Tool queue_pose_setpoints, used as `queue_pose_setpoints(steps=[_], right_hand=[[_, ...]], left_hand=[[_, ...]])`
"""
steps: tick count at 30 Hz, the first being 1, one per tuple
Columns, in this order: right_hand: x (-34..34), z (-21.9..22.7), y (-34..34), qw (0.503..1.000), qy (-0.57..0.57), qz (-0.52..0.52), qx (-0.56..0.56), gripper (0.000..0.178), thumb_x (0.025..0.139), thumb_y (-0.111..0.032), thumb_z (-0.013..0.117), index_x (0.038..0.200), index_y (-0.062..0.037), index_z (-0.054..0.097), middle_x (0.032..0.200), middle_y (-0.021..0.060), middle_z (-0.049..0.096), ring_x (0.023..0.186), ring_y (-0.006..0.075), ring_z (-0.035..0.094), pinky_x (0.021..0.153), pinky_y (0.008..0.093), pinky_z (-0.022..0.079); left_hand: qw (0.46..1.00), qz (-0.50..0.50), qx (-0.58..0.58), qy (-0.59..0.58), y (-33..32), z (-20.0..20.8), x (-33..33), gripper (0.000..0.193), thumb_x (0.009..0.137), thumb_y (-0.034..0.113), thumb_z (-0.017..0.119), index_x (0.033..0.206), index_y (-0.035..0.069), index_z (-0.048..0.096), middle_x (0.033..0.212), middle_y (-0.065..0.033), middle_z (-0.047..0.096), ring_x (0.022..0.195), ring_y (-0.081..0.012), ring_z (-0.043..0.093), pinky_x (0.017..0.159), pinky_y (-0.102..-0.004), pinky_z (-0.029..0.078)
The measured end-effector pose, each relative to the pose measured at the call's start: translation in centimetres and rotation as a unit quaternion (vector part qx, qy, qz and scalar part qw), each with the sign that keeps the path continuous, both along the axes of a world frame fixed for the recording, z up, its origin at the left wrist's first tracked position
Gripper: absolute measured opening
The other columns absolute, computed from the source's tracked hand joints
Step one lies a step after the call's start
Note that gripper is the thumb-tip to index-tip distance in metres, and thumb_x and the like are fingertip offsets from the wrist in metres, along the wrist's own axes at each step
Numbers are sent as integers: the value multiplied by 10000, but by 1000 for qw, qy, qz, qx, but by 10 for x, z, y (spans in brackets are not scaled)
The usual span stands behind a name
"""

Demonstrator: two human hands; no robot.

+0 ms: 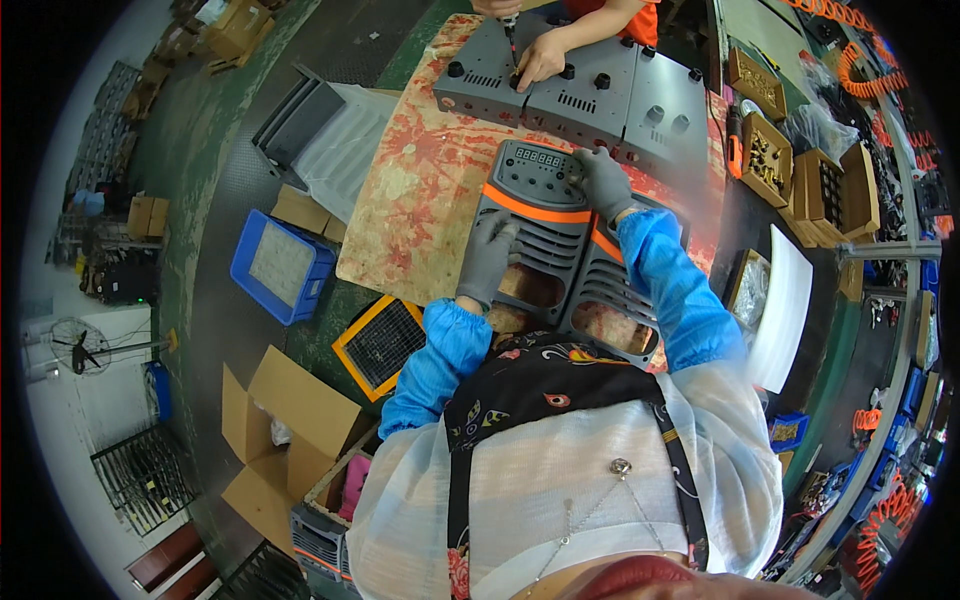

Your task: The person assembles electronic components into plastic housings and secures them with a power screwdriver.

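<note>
A grey plastic front panel [538, 218] with an orange stripe, small display, buttons and slotted vents lies on the worktable in front of me. My left hand [487, 258], in a grey glove, is closed at its left edge, fingers curled over the vented part. At its upper right corner my right hand [604, 184], also gloved, grips the edge beside the buttons; some fingertips are hidden. A second vented panel [612, 290] with an orange stripe lies close against it on the right, partly under my right forearm.
Across the red-stained table [400, 190], a co-worker's hand [542, 60] works with a screwdriver [512, 45] on grey metal panels [590, 95] with black knobs. Left are a blue bin [283, 265] and an open carton [290, 425]. Boxes of brass parts [768, 160] stand right.
</note>
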State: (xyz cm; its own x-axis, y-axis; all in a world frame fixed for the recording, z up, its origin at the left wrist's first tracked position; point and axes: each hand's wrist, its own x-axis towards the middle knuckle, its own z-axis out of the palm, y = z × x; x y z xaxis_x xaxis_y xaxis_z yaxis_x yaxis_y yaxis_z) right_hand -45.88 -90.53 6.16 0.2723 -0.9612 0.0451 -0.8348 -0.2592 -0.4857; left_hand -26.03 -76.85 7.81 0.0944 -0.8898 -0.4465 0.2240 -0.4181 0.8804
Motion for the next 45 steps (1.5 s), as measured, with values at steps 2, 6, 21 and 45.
queue_pose_setpoints(steps=[2,6,21,45], right_hand=[[2,7,-1,998,62,17,0,396,747,-193,690,1126,-138,588,1037,161,545,959,352,577,802,436,484],[8,-7,-6,980,160,110,-47,370,751,-190,672,1112,-159,598,1031,139,546,976,329,560,790,434,485],[-7,96,176,804,-535,-19,258,461,970,-422,425,1168,-28,559,1145,64,574,1094,162,505,933,317,420],[81,118,612,401,-716,-566,-79,441,959,-260,497,1332,-31,444,1117,155,621,964,215,635,846,314,510]], left_hand=[[1000,10,2,-9,5,1,0,344,929,161,521,1230,-3,493,959,-55,566,774,-130,573,686,-265,490],[1000,8,15,-5,8,-8,4,335,927,152,520,1228,8,497,943,-48,569,766,-128,574,677,-266,490],[975,-139,-157,77,31,23,-40,476,945,313,533,1287,-9,450,1149,-83,542,1009,-166,546,817,-278,482],[725,-619,-277,120,204,129,-220,442,953,379,468,1113,-31,507,893,-128,603,710,-161,613,556,-244,512]])
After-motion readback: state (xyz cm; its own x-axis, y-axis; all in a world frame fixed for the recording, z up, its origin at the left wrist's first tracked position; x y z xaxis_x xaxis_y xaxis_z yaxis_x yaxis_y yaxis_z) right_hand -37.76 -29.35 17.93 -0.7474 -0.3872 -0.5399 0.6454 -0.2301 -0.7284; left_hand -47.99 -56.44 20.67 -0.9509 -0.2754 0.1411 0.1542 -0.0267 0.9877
